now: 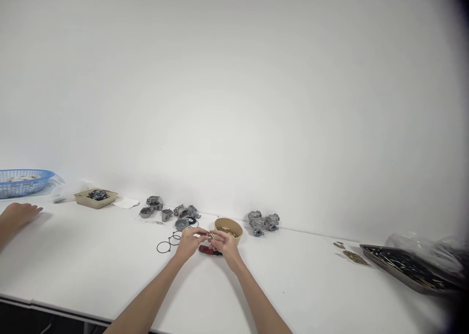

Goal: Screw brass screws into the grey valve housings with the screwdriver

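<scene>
My left hand [188,244] and my right hand [227,247] meet in front of the bowl, fingers closed in a pinch. Small shiny metal screws [211,236] show between the fingertips; their exact shape is partly hidden. Just behind stands a tan paper bowl [238,226] with many brass-coloured small screws [227,231] inside. Under my hands lies a red-handled screwdriver [205,250], its dark end partly covered by my right hand. Left of my left hand, thin black rubber rings [163,247] lie flat near grey metal housings [182,224].
More grey housings [258,222] stand right of the bowl. Rightward lie brass pieces [355,257] and a dark metal tray [399,278] of black parts. Leftward are a beige tray [85,200], a blue basket [40,183] and another person's hand [22,214]. A white wall rises behind.
</scene>
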Motion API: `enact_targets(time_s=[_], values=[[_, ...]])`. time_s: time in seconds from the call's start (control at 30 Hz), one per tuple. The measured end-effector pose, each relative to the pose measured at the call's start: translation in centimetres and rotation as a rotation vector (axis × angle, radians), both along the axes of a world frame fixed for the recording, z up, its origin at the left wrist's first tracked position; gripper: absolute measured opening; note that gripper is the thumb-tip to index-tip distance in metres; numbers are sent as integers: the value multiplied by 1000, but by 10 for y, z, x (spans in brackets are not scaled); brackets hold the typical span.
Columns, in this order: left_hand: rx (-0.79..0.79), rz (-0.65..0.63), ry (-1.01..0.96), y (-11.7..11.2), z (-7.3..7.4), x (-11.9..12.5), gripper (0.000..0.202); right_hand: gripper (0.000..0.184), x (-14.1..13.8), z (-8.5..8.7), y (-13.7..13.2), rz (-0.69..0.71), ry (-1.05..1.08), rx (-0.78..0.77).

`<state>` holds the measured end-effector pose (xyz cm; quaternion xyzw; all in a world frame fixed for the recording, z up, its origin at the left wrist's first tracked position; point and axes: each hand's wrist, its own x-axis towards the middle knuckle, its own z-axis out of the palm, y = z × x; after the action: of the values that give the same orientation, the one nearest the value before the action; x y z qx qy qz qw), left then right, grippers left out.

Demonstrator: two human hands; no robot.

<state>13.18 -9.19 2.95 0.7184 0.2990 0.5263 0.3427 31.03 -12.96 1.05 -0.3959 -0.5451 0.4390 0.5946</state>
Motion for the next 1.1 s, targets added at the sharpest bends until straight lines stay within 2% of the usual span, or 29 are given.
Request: enact_targets(time_s=[0.13, 0.4, 0.53, 0.73, 0.93, 1.1], values=[[-120, -58, -114, -1, 4, -3, 15, 62, -5, 0, 2, -4, 28, -1], [-247, -195, -197, 8, -4, -3, 27, 55, -3, -1, 1, -73, -98, 0], [-183, -196, -109, 5, -2, -3, 25, 54, -3, -4, 2, -59, -88, 2], [-9, -114, 78, -1, 4, -8, 15, 53, -5, -4, 1, -15, -73, -40], [32, -135, 112, -4, 6, -8, 18, 43, -6, 3, -8, 111, -29, -71], [69, -152, 133, -1, 0, -5, 18, 39, -11, 5, -11, 129, 9, -106]])
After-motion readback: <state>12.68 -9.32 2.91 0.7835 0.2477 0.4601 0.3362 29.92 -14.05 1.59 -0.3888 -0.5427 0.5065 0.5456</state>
